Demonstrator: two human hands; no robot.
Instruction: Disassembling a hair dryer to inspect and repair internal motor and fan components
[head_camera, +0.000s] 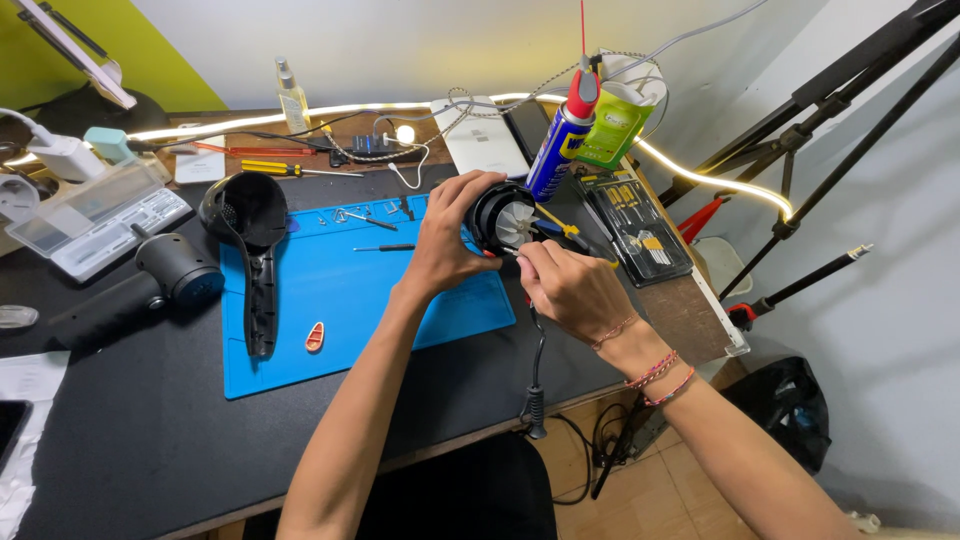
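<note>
My left hand grips a round black motor housing with a white fan above the right edge of the blue work mat. Just below and to the right, my right hand pinches a small tool or part against the housing; a yellow-handled piece shows beside it. A black power cord hangs from the housing over the table's front edge. The empty black hair-dryer shell lies on the left side of the mat. A small orange-and-white switch piece rests on the mat.
A blue spray can with a red cap and a green packet stand behind my hands. An open tool kit lies at right. A whole black hair dryer, a clear plastic box, and screwdrivers sit left and back.
</note>
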